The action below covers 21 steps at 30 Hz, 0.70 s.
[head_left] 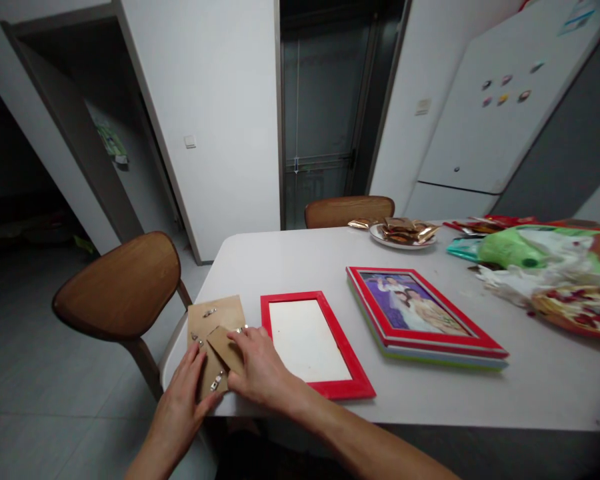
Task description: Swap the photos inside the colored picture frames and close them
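Observation:
A brown picture-frame backing board [227, 309] lies at the table's left edge, with small metal clips [217, 381] on it. My left hand [180, 393] holds its near left corner, fingers on top and thumb along the near edge. My right hand [265, 367] grips the brown stand flap [223, 345] on the board between thumb and fingers. The flap sits at an angle across the board; its underside is hidden. Just right of my right hand lies a red picture frame [347, 357] around a white sheet [307, 340].
Further right is a stack of picture frames [430, 340], the top one red with a group photo. Behind it stands a plate [405, 245] of wrapped snacks. Bags [520, 250] and a food dish [580, 310] fill the right side. Chairs [120, 287] stand left and behind.

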Each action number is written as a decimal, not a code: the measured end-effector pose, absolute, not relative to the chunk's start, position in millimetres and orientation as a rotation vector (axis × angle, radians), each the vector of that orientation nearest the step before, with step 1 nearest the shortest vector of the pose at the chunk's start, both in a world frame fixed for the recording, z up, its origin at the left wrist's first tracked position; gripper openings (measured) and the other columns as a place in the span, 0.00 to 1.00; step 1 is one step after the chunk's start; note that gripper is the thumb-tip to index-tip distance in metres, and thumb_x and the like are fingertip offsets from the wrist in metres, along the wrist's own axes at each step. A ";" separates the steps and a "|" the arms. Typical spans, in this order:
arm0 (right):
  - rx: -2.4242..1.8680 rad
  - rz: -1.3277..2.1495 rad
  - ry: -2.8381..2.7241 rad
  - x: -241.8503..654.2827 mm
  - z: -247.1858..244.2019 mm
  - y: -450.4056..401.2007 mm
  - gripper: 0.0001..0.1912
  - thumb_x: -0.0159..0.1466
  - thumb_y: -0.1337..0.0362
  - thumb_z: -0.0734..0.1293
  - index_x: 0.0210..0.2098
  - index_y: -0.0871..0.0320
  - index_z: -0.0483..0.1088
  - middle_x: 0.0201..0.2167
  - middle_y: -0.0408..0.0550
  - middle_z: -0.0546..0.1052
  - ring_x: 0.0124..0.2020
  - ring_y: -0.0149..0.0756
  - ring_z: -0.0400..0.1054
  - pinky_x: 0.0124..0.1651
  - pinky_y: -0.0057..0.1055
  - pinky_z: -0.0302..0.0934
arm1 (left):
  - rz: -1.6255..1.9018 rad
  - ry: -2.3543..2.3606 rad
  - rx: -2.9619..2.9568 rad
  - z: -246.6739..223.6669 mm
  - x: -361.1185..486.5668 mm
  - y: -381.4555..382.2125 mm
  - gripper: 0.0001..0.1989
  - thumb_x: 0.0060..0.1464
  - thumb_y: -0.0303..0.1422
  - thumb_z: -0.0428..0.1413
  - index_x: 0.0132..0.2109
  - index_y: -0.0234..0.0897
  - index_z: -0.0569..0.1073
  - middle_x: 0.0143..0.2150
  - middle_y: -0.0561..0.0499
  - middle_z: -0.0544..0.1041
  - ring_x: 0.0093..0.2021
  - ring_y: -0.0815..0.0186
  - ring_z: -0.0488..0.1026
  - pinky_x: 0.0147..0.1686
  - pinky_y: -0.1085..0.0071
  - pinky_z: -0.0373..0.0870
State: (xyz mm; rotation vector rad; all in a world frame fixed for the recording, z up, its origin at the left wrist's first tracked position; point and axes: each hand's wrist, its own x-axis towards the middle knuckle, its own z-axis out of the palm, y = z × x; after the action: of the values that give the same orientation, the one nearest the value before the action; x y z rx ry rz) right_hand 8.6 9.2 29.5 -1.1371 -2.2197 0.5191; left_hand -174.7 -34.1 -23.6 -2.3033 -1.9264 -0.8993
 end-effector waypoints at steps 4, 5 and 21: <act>-1.025 0.504 -2.143 41.9 56.9 6.5 0.27 0.47 0.66 0.63 0.48 0.61 0.63 0.43 0.51 0.65 0.44 0.38 0.57 0.47 0.35 0.53 | -1.041 -1.666 -2.296 3.9 -149.4 -30.7 0.26 0.48 0.38 0.53 0.54 0.38 0.58 0.58 0.42 0.58 0.58 0.57 0.55 0.56 0.60 0.54; -1.030 0.499 -2.132 53.6 61.5 6.5 0.25 0.47 0.67 0.63 0.47 0.61 0.64 0.43 0.51 0.65 0.44 0.37 0.57 0.48 0.35 0.53 | -1.070 -1.635 -2.296 9.2 -139.2 -29.3 0.27 0.47 0.38 0.54 0.54 0.38 0.58 0.58 0.42 0.59 0.58 0.57 0.55 0.56 0.60 0.54; -1.450 0.492 -2.195 148.7 17.8 9.3 0.20 0.47 0.69 0.61 0.40 0.62 0.71 0.43 0.55 0.68 0.44 0.41 0.60 0.49 0.38 0.53 | -0.834 -1.659 -2.709 -13.1 -36.1 0.9 0.23 0.40 0.32 0.60 0.46 0.28 0.67 0.50 0.35 0.68 0.51 0.55 0.65 0.49 0.58 0.65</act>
State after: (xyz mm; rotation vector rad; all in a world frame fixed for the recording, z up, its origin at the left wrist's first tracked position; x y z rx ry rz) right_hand 148.7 9.3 17.8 -1.4496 -2.1952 0.4916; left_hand -36.1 0.9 -13.1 -2.7089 -1.6587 -0.8342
